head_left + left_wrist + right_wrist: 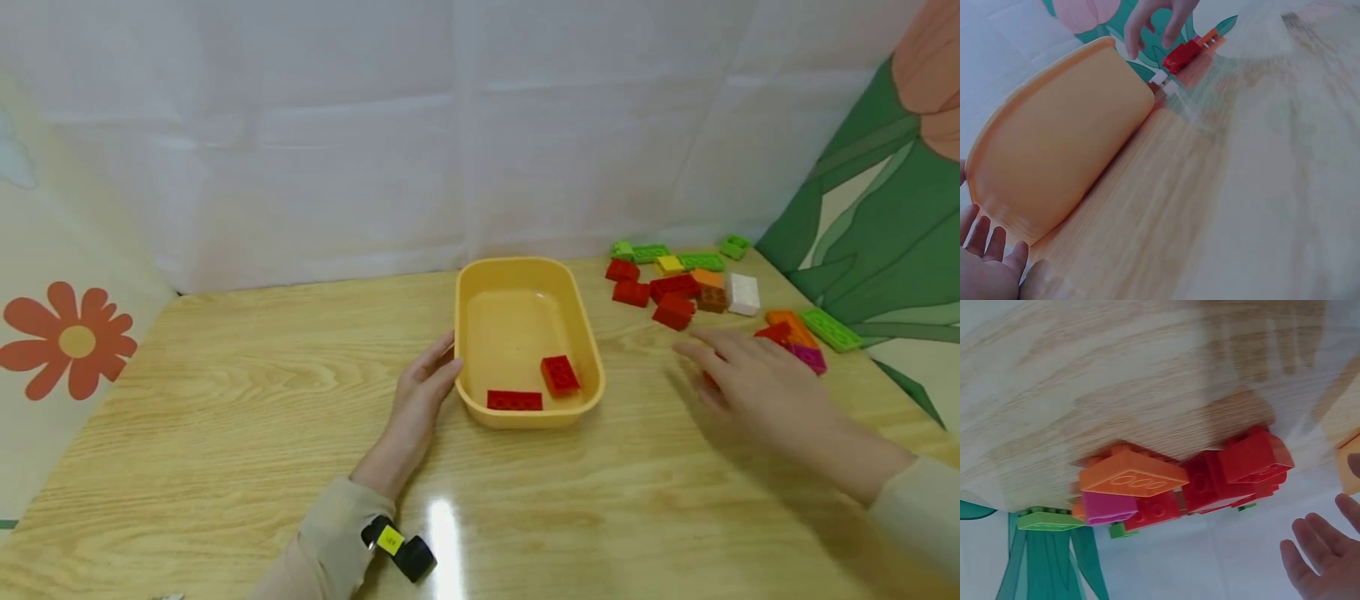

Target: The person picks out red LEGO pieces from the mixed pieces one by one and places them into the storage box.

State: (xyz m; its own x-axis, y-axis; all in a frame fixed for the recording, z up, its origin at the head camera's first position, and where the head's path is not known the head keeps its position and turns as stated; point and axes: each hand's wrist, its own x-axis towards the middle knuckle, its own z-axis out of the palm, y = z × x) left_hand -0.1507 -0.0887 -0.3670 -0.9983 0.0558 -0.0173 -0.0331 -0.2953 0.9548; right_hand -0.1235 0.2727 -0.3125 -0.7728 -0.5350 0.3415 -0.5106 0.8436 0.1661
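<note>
My left hand (420,400) rests at the near left side of a yellow plastic tub (592,367), its thumb at the rim. In the left wrist view its fingertips (997,244) lie right at the tub's outer wall. Two red building bricks are in the near end of the tub: a long brick (514,401) and a shorter brick (559,376). My right hand (765,392) hovers over the right part of the table, fingers loosely bent and nothing in them. Beneath and beyond it are red bricks (1257,456), an orange brick (1132,475) and a magenta brick (1110,507).
Toward the back right lie several more bricks, among them a white brick (742,294), a brown brick (712,298), a yellow brick (669,265) and a green brick (831,330). A white cloth (315,142) hangs behind the wooden table (247,400); flower-patterned panels (892,225) flank it.
</note>
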